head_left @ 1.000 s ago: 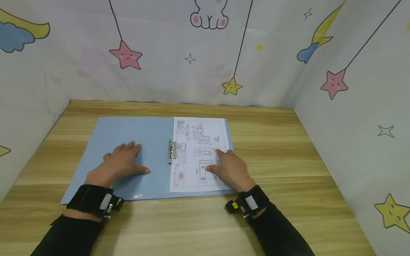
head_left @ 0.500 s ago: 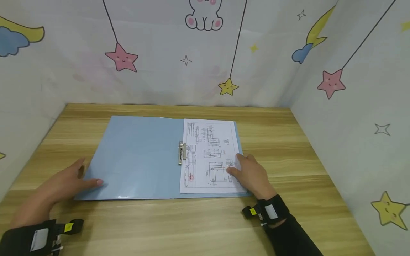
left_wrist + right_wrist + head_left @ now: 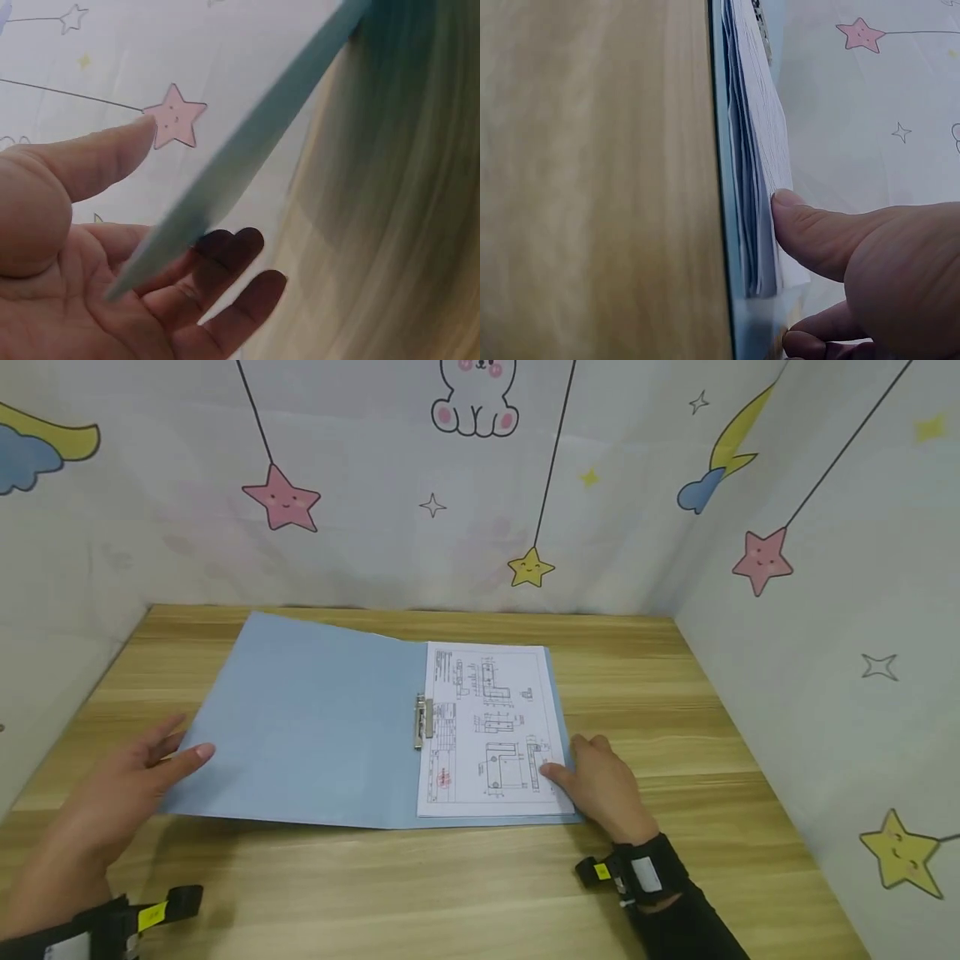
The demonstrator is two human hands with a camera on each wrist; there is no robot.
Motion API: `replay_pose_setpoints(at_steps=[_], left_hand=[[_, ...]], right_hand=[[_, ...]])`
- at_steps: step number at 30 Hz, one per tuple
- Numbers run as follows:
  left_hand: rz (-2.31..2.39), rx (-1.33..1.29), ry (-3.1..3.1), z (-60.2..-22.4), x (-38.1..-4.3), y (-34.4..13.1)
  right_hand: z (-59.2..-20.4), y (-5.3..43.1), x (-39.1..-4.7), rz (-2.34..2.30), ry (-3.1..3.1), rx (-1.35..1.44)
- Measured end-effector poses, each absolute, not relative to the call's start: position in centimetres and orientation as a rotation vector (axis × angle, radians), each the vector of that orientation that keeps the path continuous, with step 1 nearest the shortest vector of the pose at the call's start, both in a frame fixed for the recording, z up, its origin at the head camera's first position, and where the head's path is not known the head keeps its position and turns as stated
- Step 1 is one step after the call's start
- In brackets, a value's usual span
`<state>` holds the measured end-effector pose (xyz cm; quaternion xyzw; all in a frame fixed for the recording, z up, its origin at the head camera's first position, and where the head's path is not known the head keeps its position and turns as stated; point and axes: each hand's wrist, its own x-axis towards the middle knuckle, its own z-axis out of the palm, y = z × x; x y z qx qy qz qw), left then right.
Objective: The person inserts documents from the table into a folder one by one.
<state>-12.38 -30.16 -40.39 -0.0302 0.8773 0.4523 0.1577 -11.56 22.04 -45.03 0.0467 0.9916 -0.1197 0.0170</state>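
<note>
A light blue clip folder (image 3: 315, 718) lies spread on the table, its left cover lifted at the outer edge. My left hand (image 3: 127, 789) is at that edge. In the left wrist view the cover (image 3: 225, 172) rests on the relaxed fingers, while the thumb (image 3: 112, 157) stands apart from it. A stack of papers with a technical drawing (image 3: 465, 693) sits under the metal clip (image 3: 423, 721) on the right half. My right hand (image 3: 607, 789) holds the folder's right edge, its thumb (image 3: 810, 225) on the top sheet and its other fingers beside the edge, partly hidden.
The wood-grain table (image 3: 480, 885) extends in front of the folder and to its right. White cloth walls (image 3: 375, 552) with printed stars close off the back and sides.
My left hand moved from the middle of the left cover to its outer edge, and that edge rose. My right hand slid right to the folder's right edge. The folder shifted slightly right.
</note>
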Motion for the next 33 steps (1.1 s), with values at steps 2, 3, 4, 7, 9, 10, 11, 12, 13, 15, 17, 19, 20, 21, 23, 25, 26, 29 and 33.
replay_pose_setpoints(at_steps=[2,3,4,7,9,10,11,12,13,15,17,19,20,21,23,25,26,29,33], left_hand=[[1.395,-0.128,2.507,-40.1,-11.9,-29.9],[1.437,-0.129,2.514,-40.0,-11.6,-29.8],[1.516,-0.124,2.5,-39.8,-11.4,-29.7],[1.902,-0.002,2.357,-39.4,-10.4,-29.0],[2.207,0.219,2.168,-39.0,-9.7,-28.3],[2.348,0.348,2.028,-38.8,-9.5,-27.7],[2.436,0.483,1.916,-38.5,-9.2,-27.2],[2.479,0.615,1.834,-38.2,-9.1,-26.6],[2.507,0.706,1.758,-37.8,-8.9,-26.0],[2.536,0.906,1.613,-37.4,-9.1,-24.7],[2.519,1.07,1.526,-37.2,-9.7,-23.5],[2.492,1.217,1.491,-37.2,-10.4,-22.2],[2.467,1.297,1.482,-37.3,-10.8,-21.6],[2.427,1.339,1.538,-37.4,-11.1,-21.0],[2.324,1.307,1.755,-37.7,-11.4,-19.8],[2.129,1.158,2.077,-38.3,-11.9,-18.8],[1.99,1.05,2.229,-38.6,-12.0,-18.4],[1.526,0.758,2.533,-39.9,-13.0,-17.2],[1.093,0.663,2.642,-41.6,-14.7,-16.2]], right_hand=[[-45.1,21.8,-11.6,-0.365,3.093,0.135],[-45.1,21.7,-11.7,-0.362,3.1,0.124],[-45.2,21.6,-11.7,-0.361,3.104,0.114],[-45.3,21.2,-11.9,-0.366,3.116,0.083],[-45.4,20.9,-12.0,-0.359,3.128,0.068],[-45.4,20.7,-12.1,-0.358,3.131,0.065],[-45.5,20.6,-12.2,-0.357,3.135,0.062],[-45.5,20.4,-12.3,-0.357,3.137,0.06],[-45.5,20.2,-12.4,-0.362,3.139,0.056],[-45.6,19.8,-12.7,-0.365,3.143,0.045],[-45.6,19.3,-13.0,-0.372,3.146,0.036],[-45.7,18.7,-13.2,-0.381,3.152,0.02],[-45.7,18.4,-13.3,-0.38,3.155,0.009],[-45.8,18.1,-13.4,-0.381,3.16,-0.004],[-45.8,17.5,-13.5,-0.387,3.17,-0.034],[-45.8,16.9,-13.5,-0.379,3.181,-0.072],[-45.8,16.7,-13.5,-0.372,3.185,-0.09],[-45.8,16.3,-13.4,-0.382,3.189,-0.156],[-45.7,16.8,-13.3,-0.455,3.152,-0.267]])
